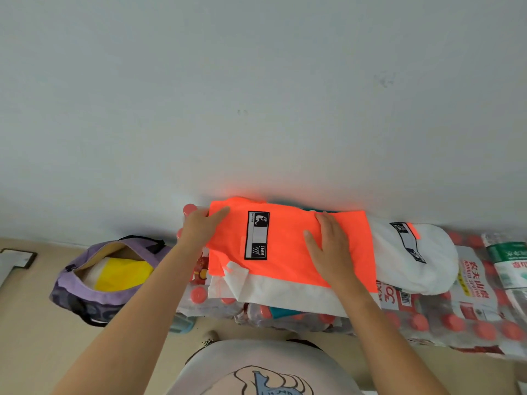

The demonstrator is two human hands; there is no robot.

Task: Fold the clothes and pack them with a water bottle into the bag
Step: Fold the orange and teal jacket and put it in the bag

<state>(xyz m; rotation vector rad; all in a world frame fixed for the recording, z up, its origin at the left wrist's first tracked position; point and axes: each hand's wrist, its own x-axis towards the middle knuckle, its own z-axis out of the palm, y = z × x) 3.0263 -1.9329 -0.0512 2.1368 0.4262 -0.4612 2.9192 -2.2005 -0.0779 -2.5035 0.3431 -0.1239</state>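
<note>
Head view, single entry: we log one orange-and-white garment (pixel 285 252), part-folded, lying flat on shrink-wrapped packs of red-capped water bottles (pixel 470 317) against the wall; a white portion with a black label trails off to the right, so we judge the fold unfinished. Left hand (pixel 199 228): at the garment's left edge, fingers fairly straight and laid on the orange cloth; whether the thumb is tucked under the edge we cannot tell. Right hand (pixel 328 249): palm down, fingers extended and spread, pressing the orange panel flat, gripping nothing. Purple bag (pixel 94 283): on the floor to the left, well apart from the garment, zip open, with yellow and white fabric (pixel 122 273) already inside, which we take for packed clothing. A strip of teal cloth (pixel 281 312) shows beneath the garment. No single loose bottle appears in the bag. Outstanding, by our judgement: finish this fold, bag it, add a bottle
</note>
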